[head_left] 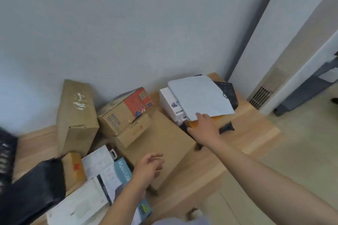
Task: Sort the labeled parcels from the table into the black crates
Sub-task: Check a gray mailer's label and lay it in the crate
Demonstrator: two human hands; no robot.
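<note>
A: What is the left hand (149, 167) doing?
B: I am seeing it hovering over the big brown box (161, 144), its fingers loose, holding nothing.
A: And to the right?
B: The right hand (203, 124) is touching the near corner of the grey mailer (200, 96), which is lying beyond its fingers on the surface (256, 124); I cannot tell if it is gripping.

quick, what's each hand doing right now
Left hand: open, fingers loosely curled, holding nothing, above the large cardboard box.
Right hand: reaching to the near edge of the white mailer; grip cannot be told.
</note>
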